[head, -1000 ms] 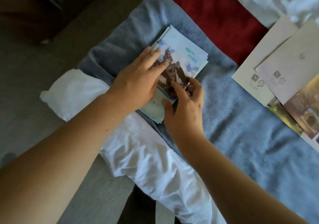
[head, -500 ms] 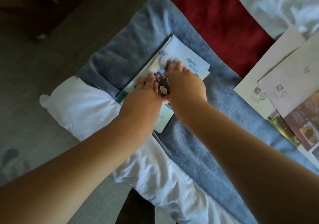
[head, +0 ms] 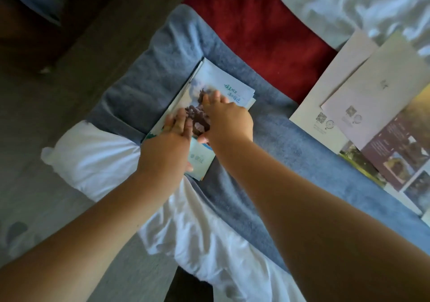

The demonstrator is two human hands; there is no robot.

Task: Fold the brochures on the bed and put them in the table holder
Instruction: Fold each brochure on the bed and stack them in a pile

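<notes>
Both hands lie flat on the folded brochure (head: pixel 224 82), pressing it down rather than gripping it. The left hand (head: pixel 166 149) has its fingers (head: pixel 178 122) straight and close together, laid over the brochure's near left part and pointing away from the person. The right hand (head: pixel 229 125) sits just beside it, further along the sheet, fingers (head: pixel 213 98) stretched out over the dark picture printed in the middle, the thumb tucked towards the left hand. Neither hand has anything curled inside it. The two hands are close enough that they nearly touch; whether they actually do, I cannot tell.

The folded brochure is pale blue with green lettering near its far corner, and more than one layer of paper shows at its edges. It rests on a blue blanket (head: pixel 286 167) spread across the corner of the bed, lying at a slant to the blanket's edge.

Beyond the blanket lies a red cloth (head: pixel 256 25), and past that, crumpled white bedding (head: pixel 344 1). Under the blanket's near edge a white sheet (head: pixel 93 160) bulges out and hangs over the side, above the grey floor (head: pixel 46 106).

Well apart on the right are the unfolded brochures (head: pixel 370 92) — overlapping flat sheets on the blanket, two pale ones with small square codes and one with dark panels and photographs.
</notes>
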